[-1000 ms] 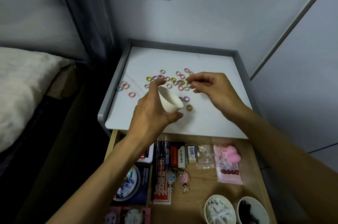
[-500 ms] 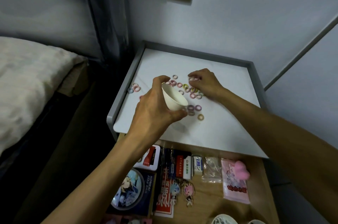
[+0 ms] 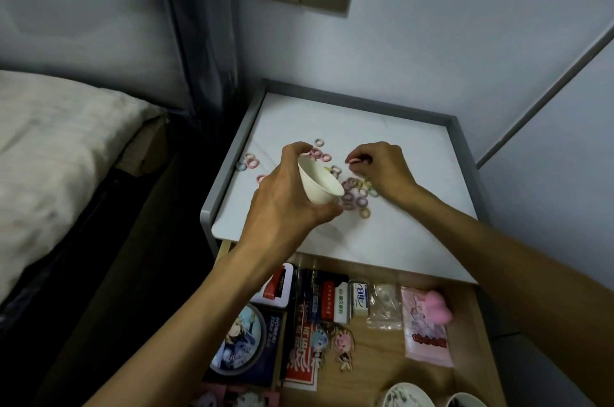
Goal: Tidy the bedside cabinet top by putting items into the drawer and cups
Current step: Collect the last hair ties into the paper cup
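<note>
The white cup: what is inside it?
Not visible: the left hand holds the white cup tilted, its mouth turned away. Beyond it, colored rings lie on the cabinet top.

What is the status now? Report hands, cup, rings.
Left hand grips paper cup, tilted. Right hand pinches pink ring near cup. Many rings loose on cabinet top. Nothing between them.

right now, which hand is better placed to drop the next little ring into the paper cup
Right. The right hand pinches a pink ring just beside the paper cup, whose mouth tilts toward it; the left hand is occupied gripping that cup.
</note>
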Tool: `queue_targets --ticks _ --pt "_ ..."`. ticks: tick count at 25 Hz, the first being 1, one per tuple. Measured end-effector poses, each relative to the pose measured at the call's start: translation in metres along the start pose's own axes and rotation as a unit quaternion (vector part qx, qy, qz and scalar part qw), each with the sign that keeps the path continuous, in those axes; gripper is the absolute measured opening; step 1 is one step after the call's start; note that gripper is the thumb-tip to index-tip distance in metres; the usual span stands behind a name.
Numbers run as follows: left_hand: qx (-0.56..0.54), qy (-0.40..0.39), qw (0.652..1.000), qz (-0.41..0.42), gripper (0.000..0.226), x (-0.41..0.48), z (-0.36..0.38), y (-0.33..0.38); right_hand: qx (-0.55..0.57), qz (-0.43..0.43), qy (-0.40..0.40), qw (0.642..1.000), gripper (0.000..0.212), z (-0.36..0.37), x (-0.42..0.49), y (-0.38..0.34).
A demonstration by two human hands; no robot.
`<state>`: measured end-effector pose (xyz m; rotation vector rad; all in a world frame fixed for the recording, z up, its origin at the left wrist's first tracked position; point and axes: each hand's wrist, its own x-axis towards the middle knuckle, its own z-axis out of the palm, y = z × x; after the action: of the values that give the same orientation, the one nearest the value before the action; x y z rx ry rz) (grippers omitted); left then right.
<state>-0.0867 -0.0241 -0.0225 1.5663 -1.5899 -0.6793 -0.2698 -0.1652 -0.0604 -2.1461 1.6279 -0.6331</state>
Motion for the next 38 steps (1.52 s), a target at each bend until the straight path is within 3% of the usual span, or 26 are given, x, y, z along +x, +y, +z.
queue_targets --ticks 4,6,8,9,12,14,16,19,23,30,32,35,38 --pt "0.007 -0.005 1.000 -0.010 0.086 0.000 0.002 0.001 0.145 -0.028 0.011 0.989 0.015 -0.039 -0.021 -0.049" --pt "0.000 -0.005 1.000 -0.009 0.085 0.001 0.003 0.001 0.170 -0.077 -0.070 0.980 0.022 -0.051 -0.041 -0.077" --pt "-0.015 -0.005 1.000 -0.001 0.082 0.001 0.005 0.001 0.110 -0.105 -0.163 0.975 0.036 -0.051 -0.059 -0.090" --pt "-0.021 -0.005 1.000 -0.002 0.082 0.000 0.007 0.001 0.087 -0.107 -0.172 0.975 0.040 -0.051 -0.063 -0.089" --pt "-0.016 -0.006 1.000 -0.021 0.085 -0.002 0.008 0.001 0.110 -0.078 -0.060 0.989 0.028 -0.054 -0.059 -0.066" --pt "-0.007 -0.007 1.000 -0.023 0.086 -0.002 0.009 0.000 0.044 -0.030 -0.001 0.999 0.020 -0.048 -0.048 -0.037" --pt "-0.001 -0.006 1.000 -0.017 0.085 -0.002 0.010 0.000 -0.029 0.013 -0.031 0.999 0.023 -0.029 -0.035 -0.009" --pt "0.005 -0.004 1.000 -0.012 0.085 0.001 0.011 0.000 -0.073 0.008 -0.071 0.995 0.026 0.002 -0.023 0.007" --pt "0.007 -0.005 1.000 -0.015 0.086 0.005 0.013 -0.002 -0.064 -0.007 -0.060 0.996 0.010 0.009 -0.016 -0.001" --pt "-0.001 -0.004 1.000 -0.011 0.086 0.002 0.012 0.000 -0.172 0.015 -0.123 0.977 0.010 0.007 -0.008 -0.020" --pt "-0.005 -0.002 1.000 -0.011 0.085 0.001 0.009 -0.001 -0.133 0.028 -0.113 0.984 0.010 -0.002 -0.006 -0.023" --pt "0.001 -0.004 1.000 -0.015 0.085 0.001 0.007 -0.003 0.015 0.039 -0.049 0.998 0.008 -0.032 -0.007 -0.038" --pt "-0.001 -0.006 1.000 -0.020 0.085 0.001 0.007 -0.002 0.185 0.008 -0.036 0.982 0.006 -0.063 -0.021 -0.068"
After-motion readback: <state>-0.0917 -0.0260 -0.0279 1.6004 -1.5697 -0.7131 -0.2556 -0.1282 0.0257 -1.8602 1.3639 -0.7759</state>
